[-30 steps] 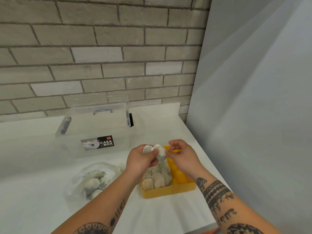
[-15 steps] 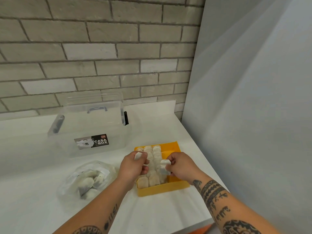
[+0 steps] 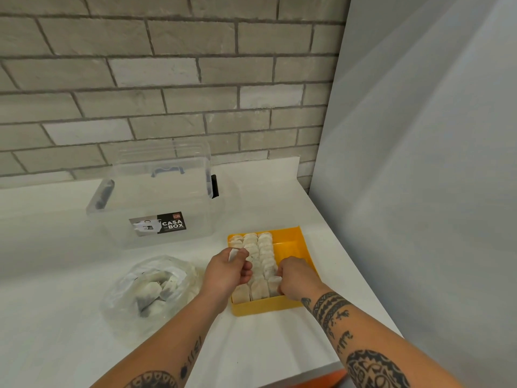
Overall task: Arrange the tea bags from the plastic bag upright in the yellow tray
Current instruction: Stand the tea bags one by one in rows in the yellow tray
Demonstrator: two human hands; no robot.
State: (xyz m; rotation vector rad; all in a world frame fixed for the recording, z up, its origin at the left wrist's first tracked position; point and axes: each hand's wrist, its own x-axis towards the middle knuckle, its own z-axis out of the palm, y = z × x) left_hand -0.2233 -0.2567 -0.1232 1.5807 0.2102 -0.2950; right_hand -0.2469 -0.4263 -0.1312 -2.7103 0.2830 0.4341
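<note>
The yellow tray (image 3: 296, 245) sits on the white counter, with three rows of pale tea bags (image 3: 264, 245) standing upright in its left part. Its right part is bare. My left hand (image 3: 226, 271) hovers over the tray's left edge, closed on a white tea bag (image 3: 232, 252). My right hand (image 3: 296, 278) is down in the tray's near end, fingers pinched on a tea bag (image 3: 273, 281) in the third row. The clear plastic bag (image 3: 152, 287) lies to the left of the tray with several tea bags inside.
A clear lidded storage box (image 3: 156, 203) labelled CASA BOX stands behind the bag and tray. A brick wall runs along the back. A grey panel (image 3: 419, 191) closes the right side, close to the tray. The counter's front edge is near my forearms.
Both hands dropped from above the tray's far end down to its near end. The right hand lowered its tea bag into the third row; the left hand still holds its own.
</note>
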